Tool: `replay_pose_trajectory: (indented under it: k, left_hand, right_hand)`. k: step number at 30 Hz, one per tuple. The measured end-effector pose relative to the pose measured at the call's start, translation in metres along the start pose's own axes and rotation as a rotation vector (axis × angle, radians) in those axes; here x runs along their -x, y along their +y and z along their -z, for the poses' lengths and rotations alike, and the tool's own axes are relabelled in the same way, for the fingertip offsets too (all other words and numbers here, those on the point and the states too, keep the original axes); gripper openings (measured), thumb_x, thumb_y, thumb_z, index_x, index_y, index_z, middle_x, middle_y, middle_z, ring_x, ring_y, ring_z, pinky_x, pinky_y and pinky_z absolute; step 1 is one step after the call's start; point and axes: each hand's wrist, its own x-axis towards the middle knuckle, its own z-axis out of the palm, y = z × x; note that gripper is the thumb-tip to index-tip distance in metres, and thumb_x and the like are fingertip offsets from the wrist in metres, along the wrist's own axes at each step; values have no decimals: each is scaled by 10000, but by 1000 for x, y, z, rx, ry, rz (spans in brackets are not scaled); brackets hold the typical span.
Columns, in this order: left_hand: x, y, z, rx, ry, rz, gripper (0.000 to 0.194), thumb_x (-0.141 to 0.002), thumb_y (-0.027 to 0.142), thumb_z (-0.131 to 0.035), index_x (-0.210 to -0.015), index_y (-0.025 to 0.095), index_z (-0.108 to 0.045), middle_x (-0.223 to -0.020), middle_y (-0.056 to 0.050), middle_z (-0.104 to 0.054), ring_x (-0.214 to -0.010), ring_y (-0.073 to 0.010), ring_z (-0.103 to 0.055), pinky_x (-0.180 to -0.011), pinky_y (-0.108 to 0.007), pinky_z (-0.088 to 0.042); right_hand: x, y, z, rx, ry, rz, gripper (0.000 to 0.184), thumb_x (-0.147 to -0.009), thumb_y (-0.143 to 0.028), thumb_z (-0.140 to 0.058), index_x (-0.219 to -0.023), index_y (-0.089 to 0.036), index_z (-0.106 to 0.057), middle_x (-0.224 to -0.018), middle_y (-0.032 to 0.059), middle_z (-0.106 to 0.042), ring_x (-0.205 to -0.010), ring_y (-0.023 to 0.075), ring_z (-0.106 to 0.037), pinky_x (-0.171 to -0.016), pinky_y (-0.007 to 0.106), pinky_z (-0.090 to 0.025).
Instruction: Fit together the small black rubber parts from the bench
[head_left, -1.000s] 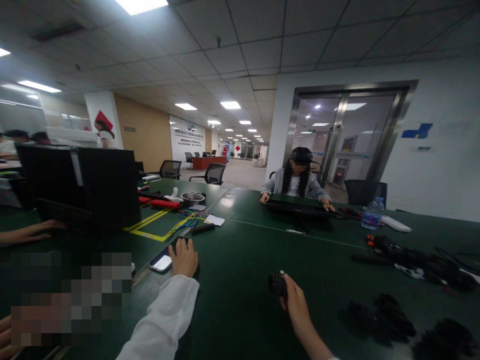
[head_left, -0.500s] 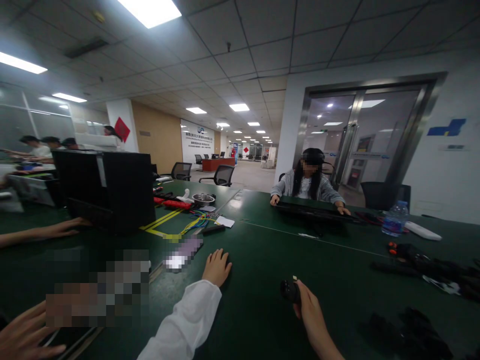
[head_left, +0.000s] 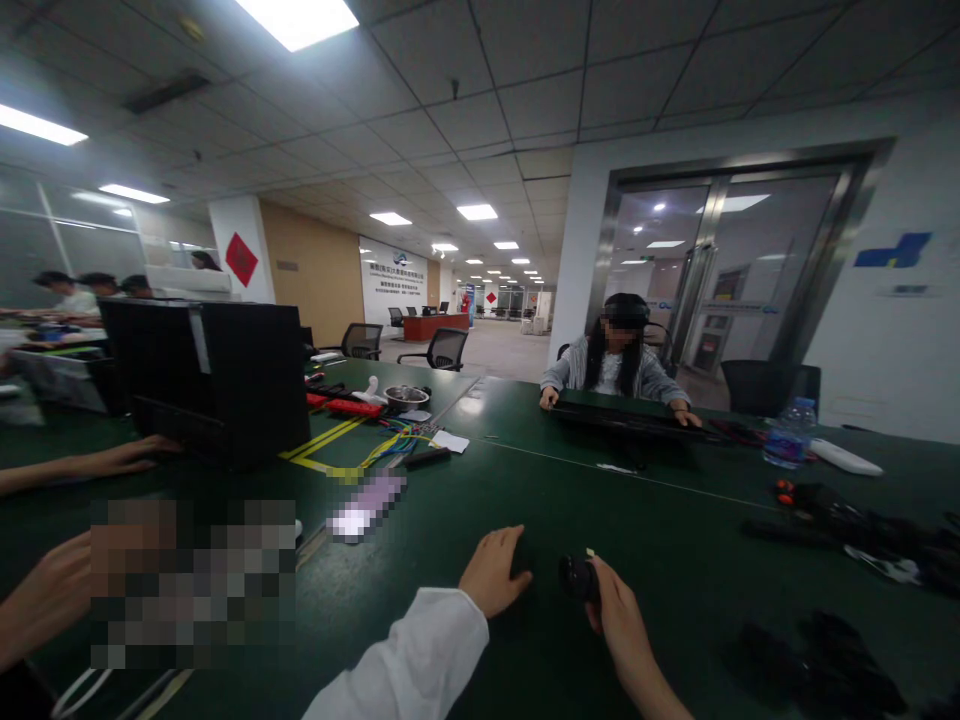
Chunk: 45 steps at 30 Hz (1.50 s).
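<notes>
My right hand grips a small round black object with a tiny light tab on top, holding it just above the dark green table. My left hand, in a white sleeve, rests on the table a short way left of that object, fingers loosely curled and apart, holding nothing. A phone, blurred out, lies on the table farther left.
A person sits across the table with both hands on a black keyboard. A black computer case, coloured wires, a metal bowl, a water bottle and black gloves lie about. Other people's hands reach in at left.
My left hand has left the phone and slid right across the table toward the black object. My right hand keeps its hold; the view has shifted slightly.
</notes>
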Motion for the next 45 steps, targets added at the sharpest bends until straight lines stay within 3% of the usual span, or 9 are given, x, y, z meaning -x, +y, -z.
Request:
replay_pose_trajectory:
  k: [3, 7, 16, 24, 36, 45]
  left_hand:
    - [4, 28, -10, 283, -58, -112, 743, -641, 270, -605, -1279, 234, -226, -1242, -76, -405, -1106, -229, -398, -943, -388, -298]
    - [5, 45, -14, 437, -52, -151, 567, -639, 218, -610, -1164, 223, -395, -1136, -65, -470, -1026, -208, -449, -891, -353, -343]
    - [5, 45, -6, 611, -88, -117, 471, -652, 154, -598, -1094, 229, -451, -1071, -38, -497, -944, -176, -486, -812, -310, -381]
    - [3, 39, -10, 692, -87, -70, 508, -647, 118, -598, -1113, 228, -426, -998, -28, -528, -914, -170, -504, -796, -300, -388]
    - [3, 39, -10, 715, -103, -31, 465, -670, 178, -598, -1102, 237, -436, -961, -26, -536, -858, -165, -521, -748, -293, -405]
    - [3, 38, -11, 708, -69, -14, 444, -677, 251, -602, -1091, 215, -447, -1063, -59, -515, -956, -198, -487, -789, -314, -391]
  right_hand:
    - [-1, 1, -1, 1, -19, 14, 534, -578, -611, -450, -860, -163, -518, -428, -66, -434, -393, 116, -427, -389, 237, -295]
    - [-4, 4, -1, 47, -66, 32, 456, -620, -572, -428, -804, -163, -511, -415, -66, -421, -379, 109, -406, -380, 234, -284]
    - [-6, 8, 0, 97, -108, 91, 396, -676, -534, -413, -813, -175, -510, -450, -54, -452, -414, 116, -437, -399, 233, -302]
    - [-7, 11, 1, 130, -130, 110, 411, -695, -544, -402, -848, -184, -525, -469, -49, -474, -433, 113, -446, -407, 225, -305]
    - [-2, 4, 2, 140, -130, 94, 436, -692, -553, -391, -869, -182, -534, -522, -20, -508, -489, 133, -478, -435, 237, -337]
    - [-4, 7, 4, 177, -196, 141, 411, -713, -541, -380, -882, -203, -542, -589, -11, -535, -533, 137, -504, -459, 241, -354]
